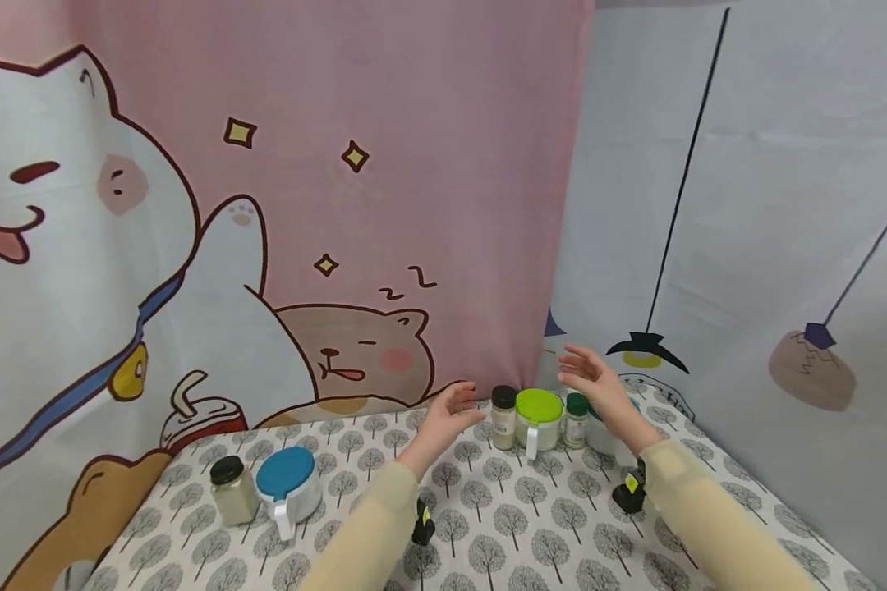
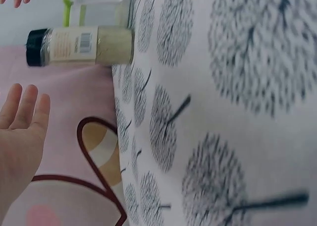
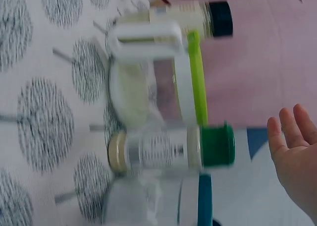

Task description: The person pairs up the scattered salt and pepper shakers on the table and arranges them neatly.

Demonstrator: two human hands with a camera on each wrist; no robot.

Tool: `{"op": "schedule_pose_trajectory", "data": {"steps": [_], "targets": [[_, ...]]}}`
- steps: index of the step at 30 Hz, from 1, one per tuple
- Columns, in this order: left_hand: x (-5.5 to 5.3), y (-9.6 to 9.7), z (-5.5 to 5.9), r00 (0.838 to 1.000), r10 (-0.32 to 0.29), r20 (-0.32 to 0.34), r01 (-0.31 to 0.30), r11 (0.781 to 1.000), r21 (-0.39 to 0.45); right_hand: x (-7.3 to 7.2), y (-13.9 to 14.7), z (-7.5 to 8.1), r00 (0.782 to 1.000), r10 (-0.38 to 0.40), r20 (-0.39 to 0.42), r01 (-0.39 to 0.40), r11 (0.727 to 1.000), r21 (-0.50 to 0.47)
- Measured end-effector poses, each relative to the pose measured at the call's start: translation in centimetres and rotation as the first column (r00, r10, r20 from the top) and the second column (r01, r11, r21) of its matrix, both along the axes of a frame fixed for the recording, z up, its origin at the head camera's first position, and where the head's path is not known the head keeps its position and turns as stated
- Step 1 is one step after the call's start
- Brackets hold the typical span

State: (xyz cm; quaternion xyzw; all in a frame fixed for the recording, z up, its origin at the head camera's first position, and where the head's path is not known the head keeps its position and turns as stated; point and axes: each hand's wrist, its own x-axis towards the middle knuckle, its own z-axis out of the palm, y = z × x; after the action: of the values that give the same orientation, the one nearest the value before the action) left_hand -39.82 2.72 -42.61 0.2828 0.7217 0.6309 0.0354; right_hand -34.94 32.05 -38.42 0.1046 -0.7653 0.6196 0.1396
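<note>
My left hand (image 1: 445, 423) is raised over the back of the table, fingers loosely bent and holding nothing. Just right of it stands a black-capped spice jar (image 1: 503, 423), upright and untouched. Beside that jar is a clear seasoning pot with a lime-green lid (image 1: 539, 406) and white handle, then a green-capped spice jar (image 1: 575, 425). My right hand (image 1: 604, 398) hovers near the green-capped jar (image 3: 163, 149), also holding nothing. A blue-lidded pot (image 3: 153, 201) sits alongside, partly hidden behind the right hand in the head view.
At the left of the table stand another black-capped jar (image 1: 234, 497) and a blue-lidded pot (image 1: 288, 484) with a white handle. A tree-print cloth (image 1: 488, 533) covers the table. Cartoon-printed curtains (image 1: 451, 164) hang behind and to the right.
</note>
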Motion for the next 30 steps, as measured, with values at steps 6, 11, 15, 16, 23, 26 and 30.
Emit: {"op": "schedule_pose_trajectory", "data": {"steps": [6, 11, 15, 16, 23, 26, 30], "targets": [[0.1, 1.5, -0.9, 0.999, 0.03, 0.025, -0.03, 1.0, 0.009, 0.0, 3.3, -0.6, 0.992, -0.126, -0.029, 0.127, 0.99, 0.053], [-0.2, 2.2, -1.1, 0.999, 0.022, 0.044, -0.023, 0.999, 0.022, 0.8, 5.4, -1.3, 0.981, -0.19, -0.021, 0.191, 0.982, 0.012], [-0.5, 2.6, -1.1, 0.998, 0.001, 0.061, -0.003, 1.0, 0.031, 1.5, 6.9, -2.0, 0.963, -0.27, 0.01, 0.27, 0.963, -0.012], [-0.6, 2.7, -1.1, 0.998, 0.001, 0.064, -0.003, 1.0, 0.03, 1.6, 7.3, -2.2, 0.956, -0.293, 0.02, 0.293, 0.956, -0.015], [-0.7, 3.3, -1.2, 0.998, 0.029, 0.062, -0.029, 1.0, 0.01, 1.5, 9.1, -3.6, 0.933, -0.344, 0.108, 0.352, 0.934, -0.068], [-0.7, 3.5, -1.2, 0.998, 0.03, 0.063, -0.031, 0.999, 0.012, 1.4, 9.8, -4.5, 0.941, -0.299, 0.158, 0.319, 0.94, -0.12], [-0.8, 3.8, -1.0, 0.997, 0.03, 0.07, -0.03, 1.0, -0.003, 1.3, 11.0, -6.0, 0.955, -0.176, 0.239, 0.225, 0.955, -0.195]]}}
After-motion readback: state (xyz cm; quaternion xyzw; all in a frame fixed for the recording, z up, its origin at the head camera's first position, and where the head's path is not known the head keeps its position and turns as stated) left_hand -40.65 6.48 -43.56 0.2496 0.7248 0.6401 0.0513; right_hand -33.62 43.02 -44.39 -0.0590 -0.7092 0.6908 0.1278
